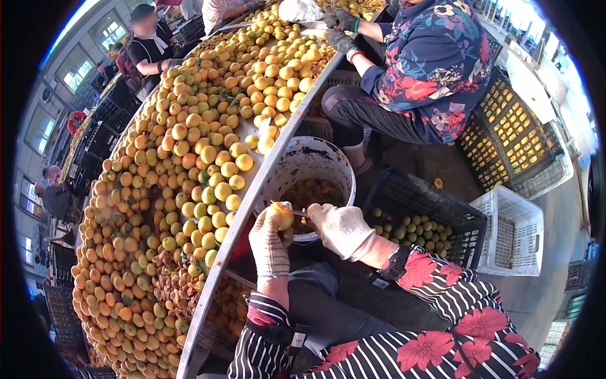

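My left hand, in a striped knit glove, grips a yellow-orange apricot near the table's edge. The fruit's top looks cut or torn, with pale, ragged flesh showing. My right hand, in a whitish glove, is closed on a small thin metal tool. Its tip meets the apricot's side; its handle is mostly hidden in my fist, so its exact kind cannot be told. Both hands are just over the near rim of a stained white bucket that holds brownish-orange fruit scraps.
A metal-edged table on my left is heaped with apricots and a brown scrap pile. Rightward stand a black crate with greenish fruit and a white crate. A co-worker in a floral jacket sits ahead.
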`<state>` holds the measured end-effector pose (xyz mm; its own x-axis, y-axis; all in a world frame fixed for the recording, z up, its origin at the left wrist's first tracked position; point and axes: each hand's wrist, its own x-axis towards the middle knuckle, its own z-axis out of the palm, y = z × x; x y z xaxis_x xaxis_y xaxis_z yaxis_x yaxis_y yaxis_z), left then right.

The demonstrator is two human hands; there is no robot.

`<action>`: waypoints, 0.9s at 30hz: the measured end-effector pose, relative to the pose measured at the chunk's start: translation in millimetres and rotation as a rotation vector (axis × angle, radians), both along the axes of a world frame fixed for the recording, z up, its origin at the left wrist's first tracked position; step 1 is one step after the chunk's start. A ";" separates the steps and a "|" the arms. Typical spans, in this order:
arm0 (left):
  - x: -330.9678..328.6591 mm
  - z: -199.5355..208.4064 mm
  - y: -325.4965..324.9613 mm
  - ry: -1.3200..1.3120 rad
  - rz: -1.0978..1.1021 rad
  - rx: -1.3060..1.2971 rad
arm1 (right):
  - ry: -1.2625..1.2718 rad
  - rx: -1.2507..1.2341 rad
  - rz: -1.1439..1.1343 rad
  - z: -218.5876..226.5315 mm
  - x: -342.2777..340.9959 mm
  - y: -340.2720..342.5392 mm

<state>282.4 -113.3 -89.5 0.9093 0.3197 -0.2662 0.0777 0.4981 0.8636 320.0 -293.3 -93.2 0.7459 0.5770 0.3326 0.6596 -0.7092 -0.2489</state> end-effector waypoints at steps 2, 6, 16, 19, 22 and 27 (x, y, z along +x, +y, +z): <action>2.8 2.2 -5.5 0.027 0.032 0.054 | 0.038 0.023 -0.027 -4.0 0.9 1.3; 8.3 1.0 -12.0 0.012 0.129 0.163 | 0.181 0.017 -0.106 -14.4 1.5 9.3; -9.0 12.6 1.7 -0.416 -0.111 -0.249 | 0.881 0.575 -0.149 -19.4 14.7 -12.0; -19.0 24.3 -0.2 -0.449 -0.123 -0.244 | 0.769 0.652 -0.149 -10.2 9.7 -16.4; -33.8 39.4 0.0 -0.417 -0.119 -0.286 | 0.860 0.838 -0.100 4.1 -7.1 -15.0; -65.1 47.1 8.3 -0.293 -0.139 -0.509 | 1.133 1.032 -0.020 65.2 -51.9 -13.3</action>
